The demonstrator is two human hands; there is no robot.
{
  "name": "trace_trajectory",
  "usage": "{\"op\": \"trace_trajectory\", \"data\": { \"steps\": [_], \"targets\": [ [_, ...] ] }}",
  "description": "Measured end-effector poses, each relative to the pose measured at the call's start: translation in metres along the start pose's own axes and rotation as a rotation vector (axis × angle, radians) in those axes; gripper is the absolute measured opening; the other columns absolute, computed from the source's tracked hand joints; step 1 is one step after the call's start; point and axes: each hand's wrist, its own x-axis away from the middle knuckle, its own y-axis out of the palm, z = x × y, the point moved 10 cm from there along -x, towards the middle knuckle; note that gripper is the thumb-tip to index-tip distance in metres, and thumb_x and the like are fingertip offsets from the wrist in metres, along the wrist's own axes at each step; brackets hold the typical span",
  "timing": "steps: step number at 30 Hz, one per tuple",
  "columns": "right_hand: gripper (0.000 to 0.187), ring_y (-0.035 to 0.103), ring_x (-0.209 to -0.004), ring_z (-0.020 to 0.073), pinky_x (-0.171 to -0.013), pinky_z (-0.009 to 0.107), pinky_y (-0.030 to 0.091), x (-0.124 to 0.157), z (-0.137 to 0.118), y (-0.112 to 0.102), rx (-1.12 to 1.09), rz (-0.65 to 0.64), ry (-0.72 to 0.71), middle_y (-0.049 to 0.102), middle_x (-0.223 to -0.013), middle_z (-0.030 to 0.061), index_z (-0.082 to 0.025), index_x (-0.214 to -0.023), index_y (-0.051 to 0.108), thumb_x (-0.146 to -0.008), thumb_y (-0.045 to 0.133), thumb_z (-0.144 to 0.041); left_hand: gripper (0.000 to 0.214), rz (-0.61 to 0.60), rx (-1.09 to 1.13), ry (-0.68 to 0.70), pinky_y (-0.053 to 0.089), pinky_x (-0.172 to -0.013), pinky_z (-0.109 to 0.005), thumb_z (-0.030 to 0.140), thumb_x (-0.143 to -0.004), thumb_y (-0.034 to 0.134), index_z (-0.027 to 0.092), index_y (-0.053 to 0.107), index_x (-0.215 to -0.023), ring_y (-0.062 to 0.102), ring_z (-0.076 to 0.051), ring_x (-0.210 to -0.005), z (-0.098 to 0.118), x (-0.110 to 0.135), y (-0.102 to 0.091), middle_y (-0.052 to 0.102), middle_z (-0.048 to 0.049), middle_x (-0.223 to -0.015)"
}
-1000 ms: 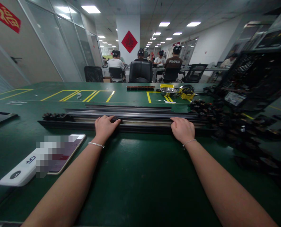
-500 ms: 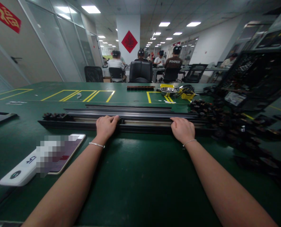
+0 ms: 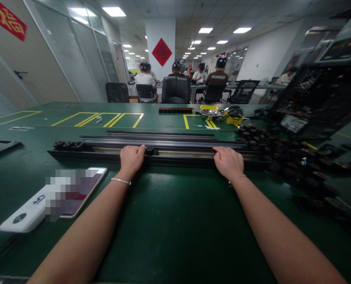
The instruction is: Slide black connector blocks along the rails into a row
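A long black rail (image 3: 181, 161) with a pale metal strip along its channel lies crosswise in front of me. My left hand (image 3: 132, 159) is closed over it left of the middle, fingertips hidden behind the near wall. Just right of that thumb sits a small black block (image 3: 150, 150) in the channel. My right hand (image 3: 229, 161) is closed over the rail farther right, its fingers curled over the far side. Several small black parts (image 3: 70, 146) sit in the rail's left end.
More long black strips (image 3: 160, 136) lie behind the rail. A heap of black parts (image 3: 305, 161) spreads at the right beside a dark bin (image 3: 320, 98). A white device (image 3: 24, 213) and a phone (image 3: 83, 197) lie at the left. Farther back stands a metal bowl (image 3: 210, 114).
My left thumb and hand have shifted slightly left, so the small black block in the channel shows more. My right hand has stayed in place.
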Motion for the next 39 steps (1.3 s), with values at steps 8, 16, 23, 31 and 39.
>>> {"op": "trace_trajectory", "data": {
  "steps": [8,16,23,31,39],
  "targets": [
    [0.04,0.057,-0.107,0.0226,-0.089,0.039,0.04,-0.0002,-0.0001,0.0,-0.001,0.0,-0.007,0.067,-0.116,0.0051,-0.022,-0.113,0.068,-0.086,0.038,-0.022,0.052,-0.012,0.006,-0.005,0.041,-0.091,-0.037,0.04,-0.09,0.028,0.021,0.076,-0.083,0.06,-0.025,-0.103,-0.0001,0.0,0.0004,0.074,-0.0085,-0.093],
    [0.04,0.057,-0.108,0.0216,-0.089,0.037,0.04,-0.0005,0.0002,0.0009,0.013,-0.012,-0.001,0.067,-0.117,0.0043,-0.022,-0.112,0.068,-0.087,0.037,-0.023,0.051,-0.03,-0.013,0.003,0.041,-0.09,-0.038,0.04,-0.09,0.03,0.02,0.077,-0.084,0.06,-0.026,-0.103,0.0009,0.0,0.0006,0.074,-0.0085,-0.091],
    [0.04,0.056,-0.108,0.0225,-0.087,0.038,0.041,-0.0011,0.0,0.0017,0.042,-0.02,-0.006,0.067,-0.118,0.0046,-0.023,-0.114,0.068,-0.086,0.039,-0.022,0.054,-0.024,-0.047,0.019,0.041,-0.088,-0.037,0.042,-0.091,0.028,0.02,0.077,-0.081,0.061,-0.025,-0.099,0.0015,-0.0006,0.0009,0.074,-0.0082,-0.088],
    [0.041,0.056,-0.107,0.0227,-0.089,0.039,0.04,-0.0003,0.0005,0.0003,-0.01,-0.014,0.005,0.067,-0.117,0.0052,-0.023,-0.113,0.068,-0.086,0.038,-0.022,0.055,-0.023,-0.042,0.05,0.04,-0.088,-0.037,0.044,-0.091,0.028,0.02,0.076,-0.079,0.061,-0.025,-0.098,0.0038,-0.0008,0.0028,0.073,-0.0088,-0.085],
    [0.041,0.056,-0.107,0.0221,-0.089,0.038,0.038,0.0003,-0.0009,-0.0005,-0.005,-0.019,0.006,0.067,-0.117,0.0049,-0.022,-0.112,0.067,-0.086,0.036,-0.023,0.054,-0.028,-0.021,0.075,0.04,-0.088,-0.037,0.045,-0.091,0.03,0.021,0.075,-0.075,0.06,-0.026,-0.097,0.0067,0.0006,0.003,0.074,-0.0079,-0.085]
  ]
}}
